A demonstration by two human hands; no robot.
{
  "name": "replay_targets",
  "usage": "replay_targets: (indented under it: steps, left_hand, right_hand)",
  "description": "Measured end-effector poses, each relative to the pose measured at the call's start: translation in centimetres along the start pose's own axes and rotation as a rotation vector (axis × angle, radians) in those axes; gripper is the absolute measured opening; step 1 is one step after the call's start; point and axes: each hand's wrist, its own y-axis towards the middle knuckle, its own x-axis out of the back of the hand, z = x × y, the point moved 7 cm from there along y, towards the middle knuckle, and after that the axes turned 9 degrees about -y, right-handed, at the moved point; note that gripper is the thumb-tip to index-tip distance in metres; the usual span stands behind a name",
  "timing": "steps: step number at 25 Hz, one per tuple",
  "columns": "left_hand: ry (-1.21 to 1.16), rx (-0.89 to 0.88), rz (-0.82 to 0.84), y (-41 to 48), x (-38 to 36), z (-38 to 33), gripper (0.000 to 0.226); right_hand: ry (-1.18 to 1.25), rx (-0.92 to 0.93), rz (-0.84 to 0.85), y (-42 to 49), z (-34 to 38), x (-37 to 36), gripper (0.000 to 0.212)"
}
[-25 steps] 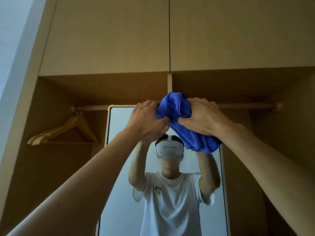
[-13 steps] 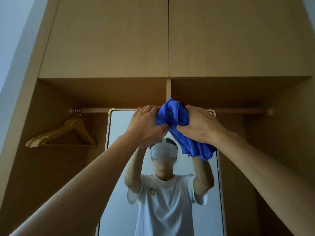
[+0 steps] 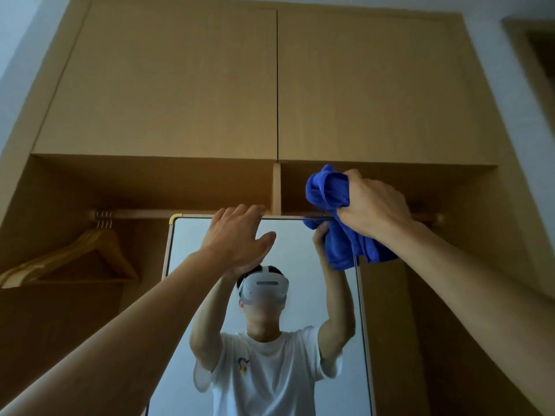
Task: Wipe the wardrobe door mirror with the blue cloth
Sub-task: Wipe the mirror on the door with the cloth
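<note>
Right hand (image 3: 374, 205) gripping bunched blue cloth (image 3: 336, 217) at the mirror (image 3: 210, 247)'s upper right corner | left hand (image 3: 237, 238) open, reaching at top edge | mirror's long axis running down-frame below the nearer right hand.

The left hand (image 3: 237, 238), which a second ago gripped the blue cloth (image 3: 336, 217) together with the right hand (image 3: 372, 205), now lets go and spreads open, while the right alone carries the bunched cloth away, apparently to the mirror (image 3: 210, 295) corner.
</note>
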Motion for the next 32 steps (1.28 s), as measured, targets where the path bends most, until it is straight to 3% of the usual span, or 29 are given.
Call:
replay_targets:
  steps: [3, 10, 16, 21, 27, 32]
  left_hand:
    - [-0.056, -0.003, -0.046, -0.7, 0.2, -0.3, 0.074]
    - [-0.159, -0.001, -0.103, -0.8, 0.3, -0.2, 0.069]
    - [-0.167, -0.063, -0.145, -1.0, 0.4, -0.6, 0.030]
    - [-0.066, -0.037, -0.049, -0.6, 1.5, 1.1, 0.050]
    - [0.032, 0.033, -0.081, -1.9, 3.8, 5.5, 0.047]
    - [-0.091, 0.106, -0.108, -2.6, 4.7, 7.5, 0.045]
  right_hand:
    - [-0.007, -0.012, 0.014, 0.1, 0.2, -0.6, 0.037]
    - [0.008, 0.076, -0.052, -0.3, 5.6, -1.5, 0.041]
    - [0.113, 0.140, -0.084, 0.1, 11.1, -1.6, 0.042]
    - [0.098, 0.120, -0.095, -0.6, 8.5, -1.5, 0.039]
    - [-0.001, -0.032, -0.070, -1.0, 2.9, -1.5, 0.037]
    - [-0.063, 0.013, -0.118, -1.5, 6.1, -1.7, 0.042]
